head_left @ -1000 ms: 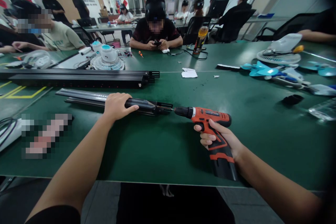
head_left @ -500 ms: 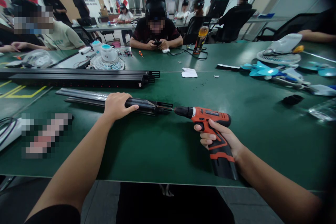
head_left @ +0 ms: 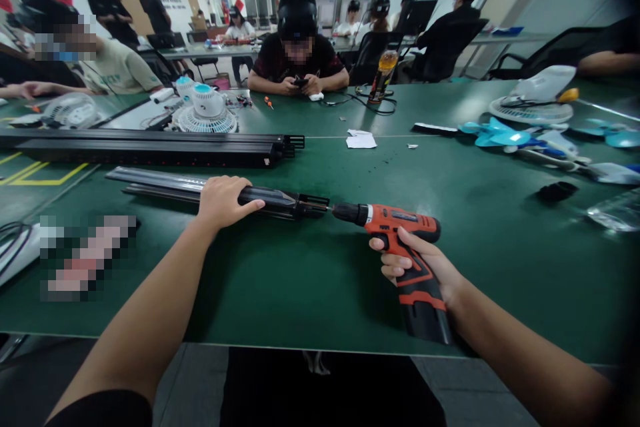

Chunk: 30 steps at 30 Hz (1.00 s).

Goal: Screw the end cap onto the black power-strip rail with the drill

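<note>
My left hand (head_left: 223, 203) is closed over a long black metal profile (head_left: 273, 199) that lies across the green table. Its fingers wrap over the far side, with the thumb along the near side. Slotted prongs stick out of the profile's right end. My right hand (head_left: 413, 259) grips a red and black cordless drill (head_left: 404, 221) by its handle, forefinger at the trigger. The drill is level, its chuck facing left. Its thin bit reaches the pronged end; whether it sits in a screw is too small to tell.
More black profiles (head_left: 150, 147) lie behind. White fan parts (head_left: 207, 110) stand back left; blue fan blades (head_left: 495, 133) and a fan housing (head_left: 537, 97) lie right. A drink bottle (head_left: 383, 77) stands near a person (head_left: 297, 47) seated opposite. Paper (head_left: 361, 139) lies mid-table.
Both hands, the drill and the black profile stay practically where they were. In the background, a seated person at the left has shifted their head slightly.
</note>
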Each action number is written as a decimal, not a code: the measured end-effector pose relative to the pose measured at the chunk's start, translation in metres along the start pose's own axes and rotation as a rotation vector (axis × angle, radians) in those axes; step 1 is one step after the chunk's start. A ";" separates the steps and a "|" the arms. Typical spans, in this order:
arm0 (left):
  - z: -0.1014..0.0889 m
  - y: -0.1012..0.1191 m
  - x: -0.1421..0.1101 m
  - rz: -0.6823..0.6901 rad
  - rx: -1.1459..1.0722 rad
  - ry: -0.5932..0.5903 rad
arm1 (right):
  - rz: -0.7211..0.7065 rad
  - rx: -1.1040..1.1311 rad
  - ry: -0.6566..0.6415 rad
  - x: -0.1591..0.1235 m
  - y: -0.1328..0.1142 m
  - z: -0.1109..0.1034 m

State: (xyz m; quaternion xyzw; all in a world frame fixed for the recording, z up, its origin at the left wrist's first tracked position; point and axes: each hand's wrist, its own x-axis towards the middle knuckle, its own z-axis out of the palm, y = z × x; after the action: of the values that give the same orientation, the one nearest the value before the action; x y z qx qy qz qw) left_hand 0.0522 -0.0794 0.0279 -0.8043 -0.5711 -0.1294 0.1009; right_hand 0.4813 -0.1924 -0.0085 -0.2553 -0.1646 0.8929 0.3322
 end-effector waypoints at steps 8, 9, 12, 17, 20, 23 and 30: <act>-0.001 0.000 0.000 -0.003 -0.027 -0.006 | -0.002 0.019 0.020 -0.001 0.000 0.004; -0.001 0.000 0.000 -0.005 -0.026 -0.005 | -0.004 0.019 0.024 -0.001 0.000 0.004; -0.001 0.001 0.000 -0.007 -0.025 0.003 | -0.006 0.013 0.029 -0.001 0.000 0.003; -0.002 0.001 0.000 -0.001 -0.017 -0.002 | -0.001 0.011 0.025 -0.001 0.000 0.004; -0.002 0.000 0.000 0.002 -0.021 -0.007 | -0.004 0.010 0.024 -0.001 0.000 0.006; -0.001 0.000 0.000 0.002 -0.016 -0.001 | -0.010 -0.004 0.027 -0.001 -0.001 0.004; 0.001 -0.002 0.000 0.005 -0.017 0.000 | 0.002 -0.031 0.050 -0.001 -0.001 -0.004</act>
State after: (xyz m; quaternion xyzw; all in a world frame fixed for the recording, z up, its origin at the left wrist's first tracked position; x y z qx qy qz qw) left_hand 0.0503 -0.0789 0.0270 -0.8064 -0.5682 -0.1339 0.0944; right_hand 0.4847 -0.1919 -0.0104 -0.2829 -0.1699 0.8840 0.3312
